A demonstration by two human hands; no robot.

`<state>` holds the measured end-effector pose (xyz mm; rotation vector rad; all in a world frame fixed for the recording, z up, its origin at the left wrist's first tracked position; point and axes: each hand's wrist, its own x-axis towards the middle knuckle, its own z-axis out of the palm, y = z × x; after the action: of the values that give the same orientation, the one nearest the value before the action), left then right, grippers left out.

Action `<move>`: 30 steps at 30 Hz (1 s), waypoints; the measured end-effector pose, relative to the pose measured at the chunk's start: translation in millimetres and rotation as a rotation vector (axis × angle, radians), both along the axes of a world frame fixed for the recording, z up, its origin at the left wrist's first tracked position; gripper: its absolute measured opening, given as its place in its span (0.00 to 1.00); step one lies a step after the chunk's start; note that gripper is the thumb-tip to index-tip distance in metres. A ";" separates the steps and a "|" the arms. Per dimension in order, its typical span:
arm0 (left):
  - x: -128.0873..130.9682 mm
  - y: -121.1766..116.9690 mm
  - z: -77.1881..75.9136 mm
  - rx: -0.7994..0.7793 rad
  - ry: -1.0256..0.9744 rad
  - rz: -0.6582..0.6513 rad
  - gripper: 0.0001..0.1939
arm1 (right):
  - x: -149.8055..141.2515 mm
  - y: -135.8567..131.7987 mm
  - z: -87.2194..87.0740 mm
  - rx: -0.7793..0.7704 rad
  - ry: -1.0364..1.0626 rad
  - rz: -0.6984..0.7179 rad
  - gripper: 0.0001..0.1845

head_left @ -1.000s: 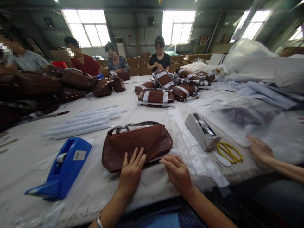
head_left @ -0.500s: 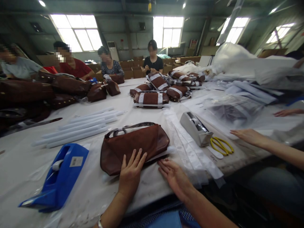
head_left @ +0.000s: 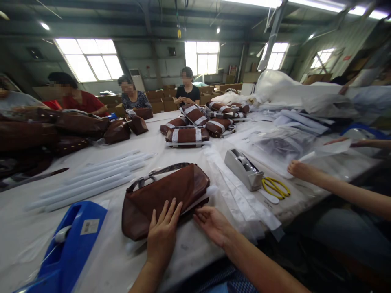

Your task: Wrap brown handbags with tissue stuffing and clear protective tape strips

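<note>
A brown handbag (head_left: 171, 195) lies on the white-covered table in front of me, its handle partly wrapped at the far side. My left hand (head_left: 163, 234) rests flat on the near side of the bag with fingers spread. At the bag's lower right edge, my right hand (head_left: 215, 226) has its fingers bent together; whatever is between them is too small to make out. A white rolled strip (head_left: 210, 191) sticks out from under the bag's right end. To the left stands a blue tape dispenser (head_left: 73, 240), partly cut off by the frame.
Beyond the right hand are white strips (head_left: 235, 183), a grey tape dispenser (head_left: 244, 169) and yellow-handled scissors (head_left: 276, 188). White rolls (head_left: 91, 179) lie at left. Wrapped brown bags (head_left: 187, 136) are piled ahead. A co-worker's hands (head_left: 301, 169) handle clear plastic at right.
The view has tilted up and shifted right. My right fingers have curled in at the bag's edge, while my left hand stays on the bag. The co-worker at right has lifted a plastic sheet.
</note>
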<state>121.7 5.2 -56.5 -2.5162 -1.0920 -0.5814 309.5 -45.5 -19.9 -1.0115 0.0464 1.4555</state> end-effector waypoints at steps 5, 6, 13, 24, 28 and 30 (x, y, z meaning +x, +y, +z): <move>-1.6 -0.1 1.5 0.072 -0.076 0.002 0.33 | -12.2 -4.3 21.3 0.258 -0.154 0.146 0.27; -1.4 -0.6 1.5 0.073 -0.089 -0.006 0.33 | -15.6 -6.2 27.0 0.319 -0.127 0.170 0.29; -11.0 9.3 1.6 0.133 -0.205 0.003 0.35 | -25.5 -8.7 53.9 0.455 -0.089 0.293 0.33; -27.9 20.8 21.1 0.099 -0.345 0.000 0.37 | 124.6 -29.3 -26.7 -0.038 -2.286 0.344 0.23; -26.2 24.2 26.1 0.090 -0.381 0.016 0.37 | 140.8 -22.9 -39.8 -0.020 -2.398 0.372 0.13; -26.2 25.2 27.5 0.090 -0.384 0.013 0.37 | 141.7 -16.1 -37.2 0.060 -2.395 0.344 0.11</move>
<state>95.5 30.5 -29.0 -2.3748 -1.1754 -1.1178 451.2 -61.6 -57.1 -2.0858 -1.8537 -0.2859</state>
